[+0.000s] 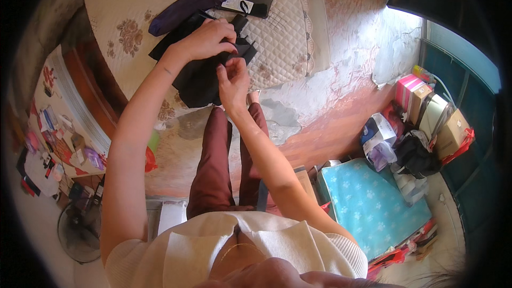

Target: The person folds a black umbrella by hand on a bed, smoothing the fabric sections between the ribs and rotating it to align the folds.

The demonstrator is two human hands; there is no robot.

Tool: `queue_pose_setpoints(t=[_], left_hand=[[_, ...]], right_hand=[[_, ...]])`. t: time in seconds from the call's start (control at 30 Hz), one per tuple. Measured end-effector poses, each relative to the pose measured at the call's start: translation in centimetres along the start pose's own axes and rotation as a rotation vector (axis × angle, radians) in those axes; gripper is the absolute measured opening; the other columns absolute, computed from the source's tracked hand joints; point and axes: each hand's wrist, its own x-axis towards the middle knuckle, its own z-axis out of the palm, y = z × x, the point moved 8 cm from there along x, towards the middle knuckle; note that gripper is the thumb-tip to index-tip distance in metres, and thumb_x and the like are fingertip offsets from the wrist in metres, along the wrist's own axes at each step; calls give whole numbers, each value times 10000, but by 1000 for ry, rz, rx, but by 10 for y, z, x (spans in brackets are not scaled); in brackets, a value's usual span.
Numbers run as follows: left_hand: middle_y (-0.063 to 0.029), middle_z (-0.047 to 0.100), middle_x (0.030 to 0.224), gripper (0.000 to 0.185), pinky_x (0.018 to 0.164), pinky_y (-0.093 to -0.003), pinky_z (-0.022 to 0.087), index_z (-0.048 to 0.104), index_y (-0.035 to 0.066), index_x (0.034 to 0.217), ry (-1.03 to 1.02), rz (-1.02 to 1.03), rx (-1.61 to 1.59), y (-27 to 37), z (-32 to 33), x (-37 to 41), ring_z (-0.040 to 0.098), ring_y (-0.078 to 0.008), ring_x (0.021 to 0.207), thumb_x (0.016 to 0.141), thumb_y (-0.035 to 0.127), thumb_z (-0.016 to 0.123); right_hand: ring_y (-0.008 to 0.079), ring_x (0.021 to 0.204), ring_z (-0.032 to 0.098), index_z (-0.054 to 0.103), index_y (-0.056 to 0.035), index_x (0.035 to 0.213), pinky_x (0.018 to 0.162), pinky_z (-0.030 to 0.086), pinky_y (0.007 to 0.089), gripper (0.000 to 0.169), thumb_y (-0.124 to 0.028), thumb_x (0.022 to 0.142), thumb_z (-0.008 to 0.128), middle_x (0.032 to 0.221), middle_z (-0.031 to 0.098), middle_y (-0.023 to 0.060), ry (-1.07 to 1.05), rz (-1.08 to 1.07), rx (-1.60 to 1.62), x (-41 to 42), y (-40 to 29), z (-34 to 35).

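A bunched black fabric thing (196, 82), with narrow tips at its right edge like the rib ends of a folding umbrella, lies over the near edge of a quilted, flower-patterned bed cover (276, 50). My left hand (210, 38) is over its upper part, thumb and fingers gripping a fold. Just below, my right hand (234, 84) pinches the cloth near its right side; the fingertips are partly hidden. Beyond my left hand rests a long dark purple fabric pouch (188, 8). Touching its right end is a flat black phone-like object (262, 6) with a white label and a black loop on top.
Left of the bed, a patterned cloth-covered table (76, 128) carries small items, with a fan (78, 232) below. To the right are a light-blue paw-print box (372, 204), stuffed bags (416, 154) and cartons (452, 132). A peeling wall (344, 100) runs alongside.
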Motion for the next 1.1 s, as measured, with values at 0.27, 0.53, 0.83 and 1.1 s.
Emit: queue_pose_setpoints(t=[0.27,0.53,0.83,1.1], left_hand=[[-96,667,945,58,772,-377,509,634,50,890,548,-186,163,-45,-50,-27,638,-295,851,873,88,675],[-112,657,1104,242,851,-403,501,643,56,1117,436,-336,186,-47,24,-90,620,-322,1010,899,150,689],[-157,527,1370,524,1058,-492,362,574,59,1326,567,-439,311,-55,42,-111,496,-344,1263,860,231,740],[-155,501,1426,556,1109,-544,307,530,50,1363,624,-470,250,-56,52,-123,457,-321,1343,886,260,723]], right_hand=[[409,1106,520,516,15,1244,937,432,473,458,-176,864,685,1167,571,210,-267,-326,-365,-21,14,82],[432,1237,492,622,2,1181,1035,411,485,401,9,781,642,1275,578,237,-580,-533,-292,-34,14,95],[342,1145,543,609,-32,1176,1001,461,414,381,21,800,578,1188,595,135,-301,-929,-913,102,-25,18],[245,1234,515,595,-40,1113,1026,429,355,295,-62,818,590,1211,587,112,-917,-1277,-1639,136,-14,71]])
